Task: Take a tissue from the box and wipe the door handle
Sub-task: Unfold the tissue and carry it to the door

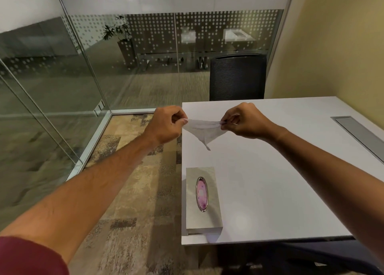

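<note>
A white tissue (202, 130) hangs stretched between both hands above the far left part of the white table (280, 181). My left hand (166, 124) pinches its left corner and my right hand (243, 120) pinches its right corner. The tissue sags into a point below them. A silver tissue box (202, 200) with a pink oval opening lies near the table's front left corner. No door handle is in view.
Glass walls (62, 77) run along the left and back, with a metal floor frame. A dark chair (236, 77) stands behind the table. A grey cable flap (361, 135) is set into the table at right. A yellow wall rises at right.
</note>
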A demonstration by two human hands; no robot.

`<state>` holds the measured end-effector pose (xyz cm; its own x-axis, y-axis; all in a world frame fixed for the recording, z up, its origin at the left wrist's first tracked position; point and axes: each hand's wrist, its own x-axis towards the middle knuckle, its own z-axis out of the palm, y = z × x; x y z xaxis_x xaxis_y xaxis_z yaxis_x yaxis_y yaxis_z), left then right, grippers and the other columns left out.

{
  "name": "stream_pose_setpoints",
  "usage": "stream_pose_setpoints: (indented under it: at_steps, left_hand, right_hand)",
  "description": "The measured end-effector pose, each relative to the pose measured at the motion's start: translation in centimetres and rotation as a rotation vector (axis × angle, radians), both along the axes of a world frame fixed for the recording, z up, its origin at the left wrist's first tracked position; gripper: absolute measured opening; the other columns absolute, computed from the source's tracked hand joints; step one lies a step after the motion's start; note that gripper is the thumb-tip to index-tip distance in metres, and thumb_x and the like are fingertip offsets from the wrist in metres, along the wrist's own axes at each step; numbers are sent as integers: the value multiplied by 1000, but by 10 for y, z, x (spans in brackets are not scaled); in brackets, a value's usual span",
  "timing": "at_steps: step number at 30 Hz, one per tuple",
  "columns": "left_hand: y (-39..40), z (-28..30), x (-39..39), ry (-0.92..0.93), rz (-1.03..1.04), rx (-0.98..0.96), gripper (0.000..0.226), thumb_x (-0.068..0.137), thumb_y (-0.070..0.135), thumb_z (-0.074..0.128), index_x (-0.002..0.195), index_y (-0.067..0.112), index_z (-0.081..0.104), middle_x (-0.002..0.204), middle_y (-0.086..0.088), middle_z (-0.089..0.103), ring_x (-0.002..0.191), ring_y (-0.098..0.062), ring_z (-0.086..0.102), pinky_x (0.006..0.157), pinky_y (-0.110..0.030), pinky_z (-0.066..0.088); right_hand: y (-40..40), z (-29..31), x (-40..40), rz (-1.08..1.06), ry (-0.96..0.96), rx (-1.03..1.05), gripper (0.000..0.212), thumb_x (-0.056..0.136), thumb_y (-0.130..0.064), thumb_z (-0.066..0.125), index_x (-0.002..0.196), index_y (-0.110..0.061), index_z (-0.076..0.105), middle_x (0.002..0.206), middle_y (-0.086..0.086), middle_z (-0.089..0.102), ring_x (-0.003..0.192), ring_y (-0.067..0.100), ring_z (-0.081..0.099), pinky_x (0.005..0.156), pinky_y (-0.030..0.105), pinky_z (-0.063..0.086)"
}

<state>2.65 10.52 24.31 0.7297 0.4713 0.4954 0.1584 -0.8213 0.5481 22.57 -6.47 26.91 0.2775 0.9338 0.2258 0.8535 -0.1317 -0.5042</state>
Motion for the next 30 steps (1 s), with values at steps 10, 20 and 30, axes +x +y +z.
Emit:
stream_pose_setpoints:
  at_steps: [10, 20, 30]
  left_hand:
    - [-14, 5, 9, -254, 40, -650, 20, 93, 5, 58, 78, 17, 60, 82, -7, 61, 80, -20, 58, 68, -32, 54]
    - [-18, -4, 15, -273, 123, -556, 14, 97, 13, 58, 85, 19, 58, 84, 4, 60, 68, -8, 59, 61, -33, 54]
    - [-14, -5, 6, -140, 119, 3, 4, 95, 9, 61, 94, 5, 62, 91, -3, 57, 79, -12, 51, 65, -6, 37]
  right_hand:
    - [3, -14, -12, 53, 955, 211, 16, 94, -9, 58, 80, -10, 65, 81, -1, 69, 81, 14, 67, 72, 24, 55]
    - [7, -29, -21, -48, 855, 400, 8, 93, -19, 63, 88, -13, 62, 97, 5, 68, 91, 21, 70, 64, 31, 59]
    - [0, -20, -25, -132, 268, 270, 19, 90, -24, 68, 97, -8, 71, 96, 4, 71, 86, 16, 66, 75, 25, 55]
